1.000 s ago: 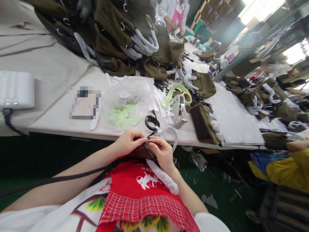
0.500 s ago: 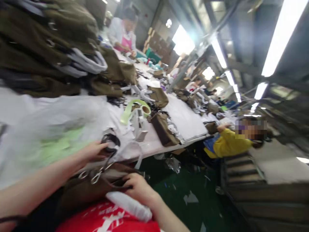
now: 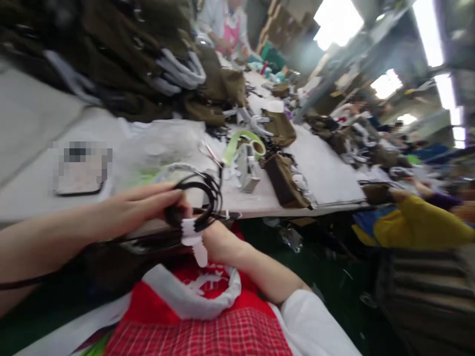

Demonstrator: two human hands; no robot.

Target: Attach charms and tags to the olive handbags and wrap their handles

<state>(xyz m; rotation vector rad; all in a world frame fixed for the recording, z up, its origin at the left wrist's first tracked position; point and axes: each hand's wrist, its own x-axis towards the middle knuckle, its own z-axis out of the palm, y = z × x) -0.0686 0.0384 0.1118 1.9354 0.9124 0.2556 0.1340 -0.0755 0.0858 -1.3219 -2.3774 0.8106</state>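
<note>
My left hand is closed on a coiled black strap, raised in front of me. A white toothed wrap goes round the coil's lower part, and a metal clasp stands out at its top. My right hand is behind the coil and the wrap, its fingers hidden. Below my hands is a dark brown bag, mostly in shadow. Its white-wrapped handle loops over my red apron.
A tape dispenser with pale green tape stands on the white table beside a small brown bag. Brown bags are heaped at the left. A phone lies nearer. A person in yellow works at the right.
The view has swung left and down. My left hand has lifted the black strap coil, which now bears the white wrap. My right hand has come up behind it from the bag.
</note>
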